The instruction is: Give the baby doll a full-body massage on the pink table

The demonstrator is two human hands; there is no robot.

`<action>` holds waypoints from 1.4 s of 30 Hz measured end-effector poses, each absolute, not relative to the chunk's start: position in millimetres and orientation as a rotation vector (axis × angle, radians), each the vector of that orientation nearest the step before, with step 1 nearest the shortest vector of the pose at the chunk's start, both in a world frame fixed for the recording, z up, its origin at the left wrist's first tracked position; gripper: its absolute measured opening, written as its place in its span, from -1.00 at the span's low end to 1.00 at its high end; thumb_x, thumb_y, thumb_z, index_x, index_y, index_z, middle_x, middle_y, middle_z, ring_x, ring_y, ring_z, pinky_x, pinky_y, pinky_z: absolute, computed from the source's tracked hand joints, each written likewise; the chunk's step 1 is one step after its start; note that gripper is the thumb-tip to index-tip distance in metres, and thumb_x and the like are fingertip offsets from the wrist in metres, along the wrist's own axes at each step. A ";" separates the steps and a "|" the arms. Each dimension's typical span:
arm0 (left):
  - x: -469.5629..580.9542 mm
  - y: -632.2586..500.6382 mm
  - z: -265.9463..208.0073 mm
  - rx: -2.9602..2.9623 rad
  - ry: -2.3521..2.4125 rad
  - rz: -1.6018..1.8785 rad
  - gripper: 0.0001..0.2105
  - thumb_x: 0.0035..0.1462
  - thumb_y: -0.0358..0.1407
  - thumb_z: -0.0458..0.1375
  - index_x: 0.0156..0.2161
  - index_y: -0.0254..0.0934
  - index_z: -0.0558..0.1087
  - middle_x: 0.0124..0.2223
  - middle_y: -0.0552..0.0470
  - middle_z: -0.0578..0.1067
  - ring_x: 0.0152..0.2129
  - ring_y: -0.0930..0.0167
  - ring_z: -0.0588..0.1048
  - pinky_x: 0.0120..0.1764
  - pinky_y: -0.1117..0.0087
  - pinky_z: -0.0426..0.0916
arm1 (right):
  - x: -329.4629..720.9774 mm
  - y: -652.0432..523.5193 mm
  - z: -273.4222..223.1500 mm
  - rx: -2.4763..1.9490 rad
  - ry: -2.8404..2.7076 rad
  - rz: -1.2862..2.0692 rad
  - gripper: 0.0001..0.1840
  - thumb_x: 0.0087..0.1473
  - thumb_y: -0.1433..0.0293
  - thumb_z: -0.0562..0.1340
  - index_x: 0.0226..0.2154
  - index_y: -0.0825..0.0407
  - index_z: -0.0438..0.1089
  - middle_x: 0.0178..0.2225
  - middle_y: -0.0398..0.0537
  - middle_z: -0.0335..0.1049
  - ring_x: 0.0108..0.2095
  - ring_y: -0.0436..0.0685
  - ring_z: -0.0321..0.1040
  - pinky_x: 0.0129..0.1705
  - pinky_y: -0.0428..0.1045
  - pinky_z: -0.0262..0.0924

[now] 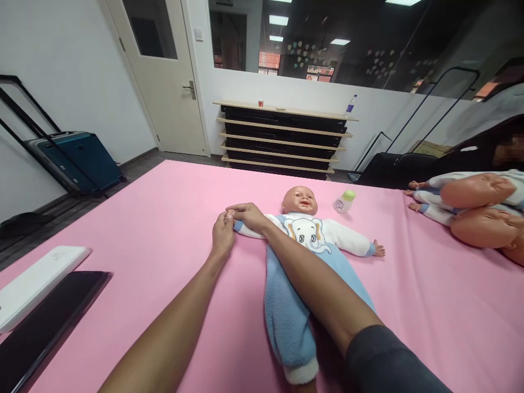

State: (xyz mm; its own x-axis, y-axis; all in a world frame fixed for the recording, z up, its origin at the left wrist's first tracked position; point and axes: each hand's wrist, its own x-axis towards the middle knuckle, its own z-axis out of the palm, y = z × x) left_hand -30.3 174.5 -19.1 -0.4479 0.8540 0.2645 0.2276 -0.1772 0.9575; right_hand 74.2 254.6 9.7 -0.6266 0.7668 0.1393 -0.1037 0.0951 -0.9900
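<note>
Single head-worn view, facing forward and down over pink desk [184,191]; doll [305,232] fairly near, door [164,82] and shelf [282,130] farther off.

Your worktop [172,218] is pink, faintly creased toward the right. Near its middle the doll [305,232] lies on its back, head away from you, legs toward you, arms spread wide. Right of its head, you have a small bottle [343,204] with a green cap. Other dolls [477,189] lie crowded together at your far right. On your left, a white device [43,278] and a black phone [49,330] lie side by side.
</note>
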 end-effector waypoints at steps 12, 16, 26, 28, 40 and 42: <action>-29.7 173.9 -16.8 1.309 1.465 1.680 -0.61 0.27 -0.07 -0.06 -0.12 -0.30 0.48 -0.21 -0.05 0.53 -0.27 0.35 0.48 -0.16 0.35 0.35 | 72.1 255.2 8.5 -0.674 -1.608 1.655 -0.65 -0.13 0.40 0.35 -0.20 0.14 0.52 -0.35 -0.06 0.52 -0.34 0.02 0.36 -0.18 -0.05 0.24; -30.3 176.6 -19.5 1.301 1.384 1.720 -0.63 0.28 -0.11 -0.07 -0.12 -0.30 0.49 -0.14 -0.07 0.53 -0.17 0.32 0.48 -0.05 0.30 0.34 | 72.2 256.0 8.3 -0.673 -1.567 1.681 -0.64 -0.18 0.42 0.37 -0.22 0.15 0.52 -0.36 -0.06 0.51 -0.35 0.02 0.36 -0.17 -0.03 0.24; -30.4 175.8 -19.5 1.257 1.237 1.703 -0.62 0.27 -0.21 -0.04 0.10 -0.29 0.40 0.15 -0.08 0.41 0.12 0.29 0.35 0.20 0.21 0.17 | 74.6 254.7 9.4 -0.600 -1.525 1.782 -0.59 -0.19 0.45 0.38 -0.17 0.14 0.49 -0.41 -0.09 0.49 -0.38 0.02 0.37 -0.20 -0.04 0.27; -31.8 176.5 -20.2 1.291 1.281 1.675 -0.63 0.25 -0.26 -0.03 0.11 -0.27 0.39 0.15 -0.07 0.40 0.12 0.30 0.35 0.20 0.21 0.17 | 75.0 256.6 8.4 -0.603 -1.517 1.791 -0.57 -0.23 0.48 0.40 -0.19 0.13 0.50 -0.34 -0.07 0.51 -0.31 0.03 0.39 -0.13 -0.02 0.26; -31.6 172.7 -15.3 1.526 1.501 1.580 -0.60 0.22 -0.32 0.00 0.16 -0.18 0.27 0.08 -0.04 0.43 0.03 0.31 0.39 0.13 0.19 0.24 | 73.3 256.8 6.3 -0.586 -1.509 1.773 -0.56 -0.26 0.36 0.46 -0.23 0.15 0.50 -0.32 -0.05 0.52 -0.28 0.05 0.40 -0.09 0.00 0.25; -30.3 171.6 -14.1 1.512 1.490 1.585 -0.61 0.22 -0.31 0.00 0.15 -0.17 0.28 0.06 -0.04 0.44 0.01 0.31 0.41 0.12 0.20 0.25 | 72.7 256.8 6.4 -0.592 -1.503 1.771 -0.57 -0.22 0.32 0.45 -0.24 0.15 0.50 -0.33 -0.04 0.52 -0.28 0.06 0.40 -0.10 0.00 0.26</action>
State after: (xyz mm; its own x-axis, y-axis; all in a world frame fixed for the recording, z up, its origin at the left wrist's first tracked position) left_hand -30.3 171.6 -14.1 -0.2686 0.8866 0.3765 0.3211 -0.2861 0.9028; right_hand 72.7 256.8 6.4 -0.6294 0.7695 0.1085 -0.2320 -0.0528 -0.9713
